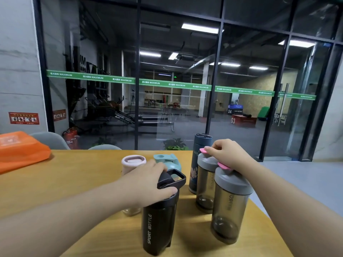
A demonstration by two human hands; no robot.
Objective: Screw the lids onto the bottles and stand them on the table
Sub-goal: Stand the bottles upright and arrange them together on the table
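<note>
The left hand grips the black lid seated on the upright black sport bottle, at 6 o'clock on the table. The right hand rests closed on the far grey-lidded bottle, at 1 o'clock from it. A near grey-lidded bottle stands at 3 o'clock.

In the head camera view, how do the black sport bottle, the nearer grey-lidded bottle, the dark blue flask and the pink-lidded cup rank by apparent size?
1. black sport bottle, nearest the camera, so possibly flattered.
2. nearer grey-lidded bottle, close behind it.
3. dark blue flask, farther back and partly hidden, so unsure.
4. pink-lidded cup, mostly hidden by the left hand.
</note>
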